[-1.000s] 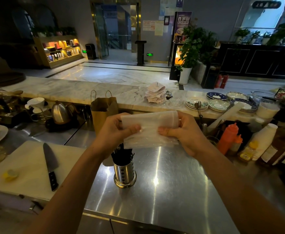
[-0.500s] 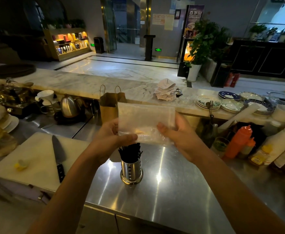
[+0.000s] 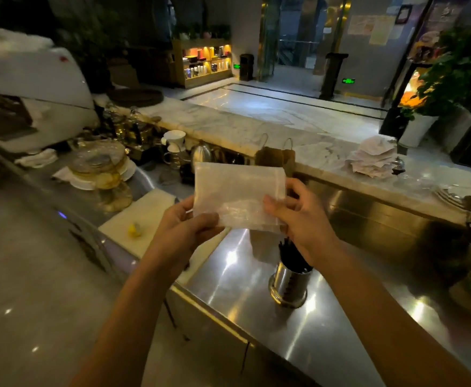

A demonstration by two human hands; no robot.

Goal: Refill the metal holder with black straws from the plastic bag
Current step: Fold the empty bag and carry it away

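Note:
Both my hands hold a flat, folded clear plastic bag (image 3: pixel 238 192) up in front of me; no straws show inside it. My left hand (image 3: pixel 185 227) pinches its lower left corner and my right hand (image 3: pixel 298 213) grips its right edge. Below my right hand a shiny perforated metal holder (image 3: pixel 288 286) stands upright on the steel counter (image 3: pixel 326 331). A bunch of black straws (image 3: pixel 291 254) sticks out of the holder, partly hidden by my right wrist.
A white cutting board (image 3: pixel 142 216) with a yellow scrap lies left of the holder. Behind it are stacked plates, a kettle (image 3: pixel 201 153) and a brown paper bag (image 3: pixel 276 157). Napkins (image 3: pixel 374 159) and plates sit on the marble ledge. The counter's front edge runs below my arms.
The view has swung left and the holder now lies under my right hand instead of my left. The bag has been unfolded flatter and lifted higher between my hands.

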